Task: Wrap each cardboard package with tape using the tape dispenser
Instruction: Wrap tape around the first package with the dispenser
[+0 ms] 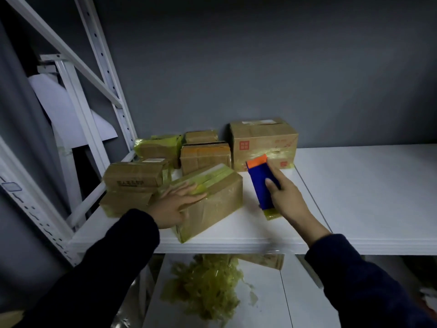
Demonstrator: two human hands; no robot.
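Note:
A long cardboard package (212, 200) wrapped in yellowish tape lies near the front of the white shelf (354, 197). My left hand (176, 204) rests flat on its near top edge, fingers straight. My right hand (287, 197) grips a blue tape dispenser (260, 183) with an orange tip, held just right of the package. A short piece of yellow tape (272, 213) hangs from the dispenser's lower end.
Several taped cardboard boxes stand behind and to the left, the largest (263, 143) at the back. White rack uprights (104, 74) rise on the left. A heap of crumpled yellow tape (208, 285) lies on the lower shelf below.

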